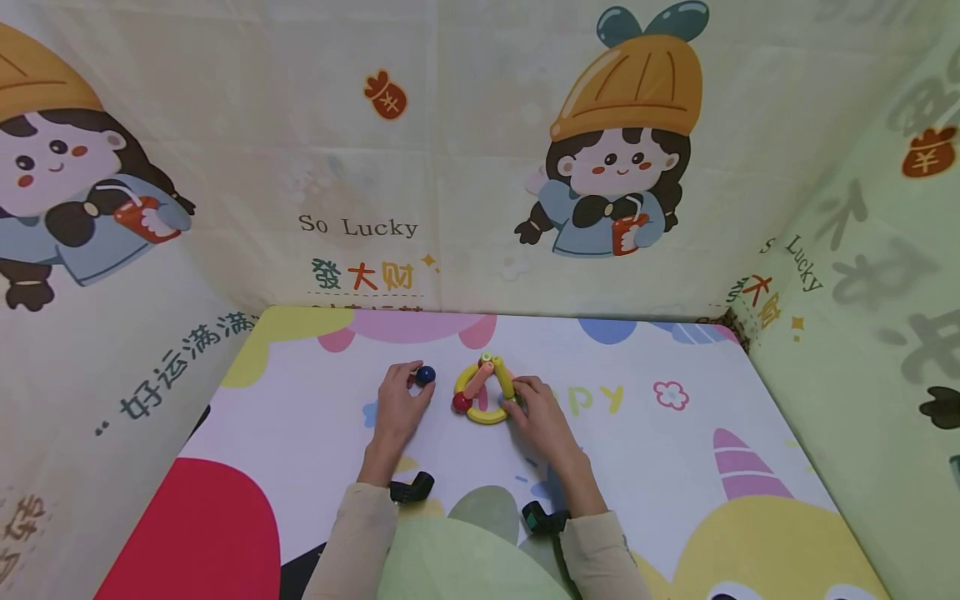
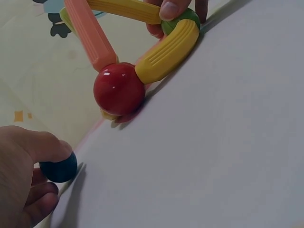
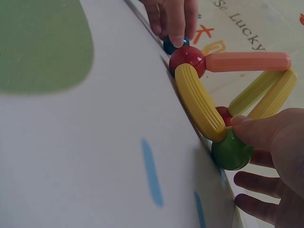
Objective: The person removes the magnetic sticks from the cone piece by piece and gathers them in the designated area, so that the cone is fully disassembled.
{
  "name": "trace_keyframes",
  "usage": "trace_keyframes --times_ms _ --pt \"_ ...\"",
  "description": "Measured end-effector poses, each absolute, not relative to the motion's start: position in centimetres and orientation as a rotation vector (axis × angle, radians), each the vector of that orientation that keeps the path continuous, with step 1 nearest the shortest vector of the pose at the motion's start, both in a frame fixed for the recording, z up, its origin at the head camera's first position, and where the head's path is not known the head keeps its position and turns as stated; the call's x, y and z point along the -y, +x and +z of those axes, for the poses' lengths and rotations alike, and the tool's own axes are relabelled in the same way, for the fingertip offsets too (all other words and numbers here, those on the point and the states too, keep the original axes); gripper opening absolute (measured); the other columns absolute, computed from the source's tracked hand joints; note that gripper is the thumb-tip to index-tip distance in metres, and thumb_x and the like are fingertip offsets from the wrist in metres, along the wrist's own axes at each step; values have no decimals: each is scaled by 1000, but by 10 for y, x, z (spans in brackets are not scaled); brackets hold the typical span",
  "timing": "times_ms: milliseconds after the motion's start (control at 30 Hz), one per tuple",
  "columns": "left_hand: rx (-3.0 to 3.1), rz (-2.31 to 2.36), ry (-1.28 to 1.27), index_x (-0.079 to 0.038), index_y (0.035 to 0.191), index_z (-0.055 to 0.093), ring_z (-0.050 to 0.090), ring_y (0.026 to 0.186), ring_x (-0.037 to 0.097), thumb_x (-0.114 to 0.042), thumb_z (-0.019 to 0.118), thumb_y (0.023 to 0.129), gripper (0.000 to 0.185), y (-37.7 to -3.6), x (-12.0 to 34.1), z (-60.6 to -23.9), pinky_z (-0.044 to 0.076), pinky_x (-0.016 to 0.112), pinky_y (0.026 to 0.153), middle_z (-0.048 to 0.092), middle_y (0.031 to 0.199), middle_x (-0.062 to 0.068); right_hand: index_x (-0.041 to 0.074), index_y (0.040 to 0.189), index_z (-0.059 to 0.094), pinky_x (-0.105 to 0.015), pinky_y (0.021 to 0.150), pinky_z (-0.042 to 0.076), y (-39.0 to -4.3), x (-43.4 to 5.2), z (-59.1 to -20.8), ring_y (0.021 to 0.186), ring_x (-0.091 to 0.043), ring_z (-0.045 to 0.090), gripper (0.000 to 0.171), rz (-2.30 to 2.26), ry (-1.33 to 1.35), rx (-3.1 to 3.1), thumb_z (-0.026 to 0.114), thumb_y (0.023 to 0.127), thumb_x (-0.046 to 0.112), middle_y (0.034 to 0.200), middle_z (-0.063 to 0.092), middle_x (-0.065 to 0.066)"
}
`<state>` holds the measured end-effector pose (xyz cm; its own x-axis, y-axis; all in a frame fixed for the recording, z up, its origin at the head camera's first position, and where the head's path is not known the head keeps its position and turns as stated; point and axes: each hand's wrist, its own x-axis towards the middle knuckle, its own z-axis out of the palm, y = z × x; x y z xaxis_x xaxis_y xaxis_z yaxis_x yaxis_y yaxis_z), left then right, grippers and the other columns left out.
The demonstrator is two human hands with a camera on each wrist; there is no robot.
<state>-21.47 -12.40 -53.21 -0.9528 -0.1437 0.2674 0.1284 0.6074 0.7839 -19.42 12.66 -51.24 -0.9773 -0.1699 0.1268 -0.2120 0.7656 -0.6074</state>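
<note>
- Left hand (image 1: 399,406): a dark blue ball (image 1: 425,375) is pinched between thumb and fingers, resting on the table mat (image 1: 660,467), just left of the rod structure.
- Right hand (image 1: 542,414): the green ball (image 3: 231,151) at the structure's right corner is gripped by curled fingertips.
- Structure: a red ball (image 2: 118,88) is joined to a curved yellow rod (image 2: 167,51) that runs to the green ball; an orange rod (image 2: 90,33) rises from the red ball; straight yellow rods (image 3: 266,92) meet it at the top.
- The structure is stood near the mat's middle, between both hands.
- Cartoon-printed curtains (image 1: 622,158) are hung behind and beside the table.
</note>
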Motion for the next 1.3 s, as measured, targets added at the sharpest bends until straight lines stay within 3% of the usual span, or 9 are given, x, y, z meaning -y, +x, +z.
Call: trace_keyframes --times_ms 1133,1300 --pt "2511 -1326 43 -4 127 65 62 97 29 -23 75 90 43 -215 130 -530 57 44 89 62 119 16 7 139 58 -48 111 45 -193 -127 -502 130 -29 51 50 1066 311 2831 71 94 25 135 58 -11" --pt "2494 -1314 42 -3 127 66 62 102 31 -23 75 90 43 -216 130 -528 55 45 91 62 121 16 6 138 58 -48 111 45 -192 -125 -499 130 -30 51 49 1053 320 2795 71 94 23 135 58 -12"
